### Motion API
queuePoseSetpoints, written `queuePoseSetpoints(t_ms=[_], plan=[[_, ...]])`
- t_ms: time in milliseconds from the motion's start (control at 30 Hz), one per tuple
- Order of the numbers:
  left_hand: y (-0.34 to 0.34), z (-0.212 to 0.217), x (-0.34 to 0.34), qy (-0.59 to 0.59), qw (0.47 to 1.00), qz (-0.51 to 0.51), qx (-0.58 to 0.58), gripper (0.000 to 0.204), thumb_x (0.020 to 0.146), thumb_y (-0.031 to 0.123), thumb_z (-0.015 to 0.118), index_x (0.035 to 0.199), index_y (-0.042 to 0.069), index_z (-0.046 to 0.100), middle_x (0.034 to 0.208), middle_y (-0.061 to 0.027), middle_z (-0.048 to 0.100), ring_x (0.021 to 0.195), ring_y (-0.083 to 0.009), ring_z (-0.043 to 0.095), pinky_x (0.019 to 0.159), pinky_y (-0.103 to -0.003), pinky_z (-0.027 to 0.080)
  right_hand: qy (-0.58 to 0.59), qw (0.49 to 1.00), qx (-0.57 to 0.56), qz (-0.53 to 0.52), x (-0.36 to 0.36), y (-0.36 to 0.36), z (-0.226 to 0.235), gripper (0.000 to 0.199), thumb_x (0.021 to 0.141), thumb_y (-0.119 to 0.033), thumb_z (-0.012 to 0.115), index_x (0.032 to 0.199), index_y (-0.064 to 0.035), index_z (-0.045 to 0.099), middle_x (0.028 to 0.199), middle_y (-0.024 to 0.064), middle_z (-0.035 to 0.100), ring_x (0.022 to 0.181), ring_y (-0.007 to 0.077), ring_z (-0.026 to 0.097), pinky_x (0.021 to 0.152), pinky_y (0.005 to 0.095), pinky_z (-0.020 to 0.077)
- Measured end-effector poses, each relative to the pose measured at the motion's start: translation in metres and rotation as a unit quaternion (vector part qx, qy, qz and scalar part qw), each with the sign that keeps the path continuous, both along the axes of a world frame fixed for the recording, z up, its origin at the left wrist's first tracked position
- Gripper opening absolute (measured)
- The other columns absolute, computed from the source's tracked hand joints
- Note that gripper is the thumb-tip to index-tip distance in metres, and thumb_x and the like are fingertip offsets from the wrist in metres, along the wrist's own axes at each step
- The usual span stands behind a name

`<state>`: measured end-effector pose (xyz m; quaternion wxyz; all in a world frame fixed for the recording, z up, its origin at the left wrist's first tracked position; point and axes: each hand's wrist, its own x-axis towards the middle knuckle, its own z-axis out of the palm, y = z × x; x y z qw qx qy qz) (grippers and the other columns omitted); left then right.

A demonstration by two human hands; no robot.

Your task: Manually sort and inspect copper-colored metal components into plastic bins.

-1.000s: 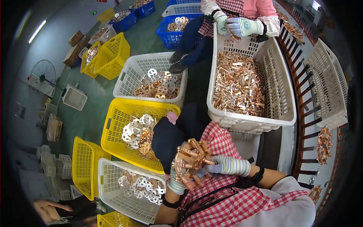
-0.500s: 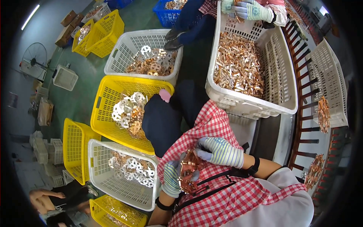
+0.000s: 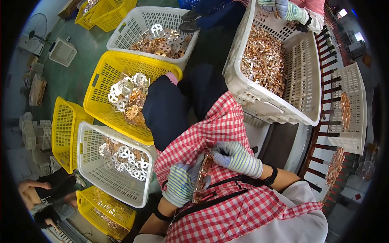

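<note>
We are seeing even, fairly bright light glinting off the copper piece (image 3: 201, 180) and heaped parts (image 3: 262, 60), glare whitening upper right, outer baskets (image 3: 65, 137) bowing toward the black rim.

text: none legible | red label (image 3: 209, 196): on checked apron (image 3: 227, 117) | label print: too small

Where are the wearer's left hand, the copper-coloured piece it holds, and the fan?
Wearer's left hand (image 3: 179, 184), head view: middle of its gloved part.
Copper-coloured piece (image 3: 201, 178), head view: middle of its visible side.
Fan (image 3: 35, 28), head view: its round guard.
</note>
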<state>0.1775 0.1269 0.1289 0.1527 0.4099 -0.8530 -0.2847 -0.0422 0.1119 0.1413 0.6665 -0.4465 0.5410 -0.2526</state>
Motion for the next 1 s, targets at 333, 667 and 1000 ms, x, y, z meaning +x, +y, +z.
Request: queuePoseSetpoints(t_ms=[333, 667, 1000], plan=[[0.008, -0.011, 0.0, 0.049, 0.998, 0.006, 0.029, 0.058, 0.083, 0.034, 0.062, 0.132, 0.004, 0.053, 0.063, -0.0075, 0.052, 0.059, -0.0235, 0.052, 0.058, -0.038, 0.039, -0.015, 0.999, 0.035, -0.011, -0.003, 0.008, -0.01, 0.019, 0.085, -0.02, 0.063, 0.081, -0.002, 0.062, 0.068, 0.0088, 0.061, 0.059, 0.0186, 0.058, 0.057, 0.0303, 0.0466], [0.018, -0.027, 0.012, 0.239, 0.92, 0.164, 0.262, 0.033, 0.086, 0.033, 0.064, 0.101, 0.004, 0.066, 0.078, -0.0143, 0.067, 0.062, -0.0266, 0.063, 0.056, -0.035, 0.046, -0.073, 0.993, -0.077, -0.058, -0.025, 0.011, 0.013, 0.018, 0.096, -0.012, 0.043, 0.092, -0.0002, 0.056, 0.087, 0.0074, 0.06, 0.078, 0.0129, 0.057, 0.073, 0.0276, 0.0488], [0.01, -0.023, 0.003, 0.039, 0.996, 0.065, 0.055, 0.072, 0.082, 0.053, 0.061, 0.133, 0.003, 0.05, 0.064, -0.0111, 0.063, 0.049, -0.0258, 0.054, 0.054, -0.038, 0.042, 0.07, 0.979, -0.155, 0.11, 0.016, -0.019, 0.02, 0.025, 0.098, -0.025, 0.05, 0.102, -0.0013, 0.056, 0.084, 0.0058, 0.06, 0.079, 0.0184, 0.062, 0.07, 0.0324, 0.0488]])
